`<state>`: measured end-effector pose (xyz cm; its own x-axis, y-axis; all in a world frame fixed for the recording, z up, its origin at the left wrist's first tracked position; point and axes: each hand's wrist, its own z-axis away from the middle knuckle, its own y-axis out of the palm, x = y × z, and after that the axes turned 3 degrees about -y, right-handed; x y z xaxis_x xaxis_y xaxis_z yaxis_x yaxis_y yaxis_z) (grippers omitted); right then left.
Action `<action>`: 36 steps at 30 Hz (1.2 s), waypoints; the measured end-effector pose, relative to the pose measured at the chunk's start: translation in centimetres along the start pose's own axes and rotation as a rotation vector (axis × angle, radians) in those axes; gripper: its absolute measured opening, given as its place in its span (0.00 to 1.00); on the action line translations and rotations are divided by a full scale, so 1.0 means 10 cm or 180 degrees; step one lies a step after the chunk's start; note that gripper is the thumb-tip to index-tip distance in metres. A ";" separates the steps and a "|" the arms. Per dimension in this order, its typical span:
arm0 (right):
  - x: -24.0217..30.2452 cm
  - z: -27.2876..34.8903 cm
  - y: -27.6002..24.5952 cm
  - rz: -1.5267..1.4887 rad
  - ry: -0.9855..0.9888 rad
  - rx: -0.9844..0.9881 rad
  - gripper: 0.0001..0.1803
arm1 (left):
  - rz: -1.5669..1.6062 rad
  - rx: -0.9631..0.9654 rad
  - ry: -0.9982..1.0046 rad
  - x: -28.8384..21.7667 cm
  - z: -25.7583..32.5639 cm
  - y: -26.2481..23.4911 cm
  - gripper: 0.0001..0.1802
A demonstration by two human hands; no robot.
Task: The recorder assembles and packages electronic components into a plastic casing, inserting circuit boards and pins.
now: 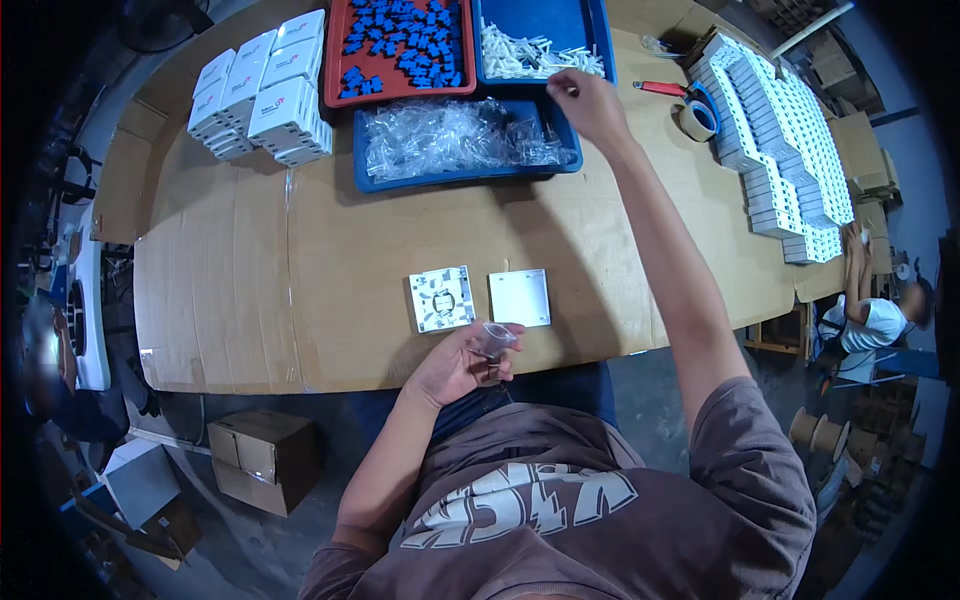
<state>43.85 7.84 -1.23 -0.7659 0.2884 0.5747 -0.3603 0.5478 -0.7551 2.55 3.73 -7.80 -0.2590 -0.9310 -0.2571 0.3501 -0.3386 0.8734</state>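
Observation:
My left hand [452, 366] is closed on a small clear plastic bag [493, 341] just over the table's near edge. Beyond it on the cardboard lie two square white plastic parts: an open box base [441, 299] with molded fittings inside, and a plain shallow cover [519, 298] to its right. My right arm reaches far forward, and my right hand [592, 105] hovers at the near right corner of a blue tray [608, 45] of slim white plastic pieces [530, 55]. Its fingers are pinched together; whether anything sits between them is too small to make out.
A blue tray [400, 183] of clear bags and a red tray [400, 97] of blue clips stand at the back. White boxes are stacked at the left [285, 105] and right [770, 140]. Tape [697, 121] and a red-handled tool [662, 89] lie right. Another person [870, 320] works far right.

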 end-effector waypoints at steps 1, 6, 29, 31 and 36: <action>-0.09 -0.15 0.00 0.0504 -0.0060 -0.0283 0.12 | -0.0011 0.0007 0.0001 0.00 -0.01 -0.01 0.37; -0.31 -0.65 0.19 0.1451 -0.0246 -0.0256 0.10 | -0.0013 0.0281 -0.0015 0.00 -0.03 -0.08 0.34; -0.43 -0.86 -0.05 0.0411 -0.0102 -0.0394 0.10 | 0.0239 0.0240 0.0342 -0.05 -0.05 0.16 0.33; -0.24 -0.83 0.06 0.0522 0.0003 -0.0033 0.10 | 0.0282 0.0354 0.0381 -0.01 -0.03 0.11 0.35; -0.32 -0.92 0.25 0.1494 -0.0747 -0.0207 0.12 | 0.0320 0.0328 0.0350 0.04 -0.04 0.06 0.34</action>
<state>50.34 15.54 -2.07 -0.9381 0.3350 0.0876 0.0783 0.4517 -0.8887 3.04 3.09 -7.53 -0.1254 -0.9707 -0.2049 0.2738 -0.2324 0.9333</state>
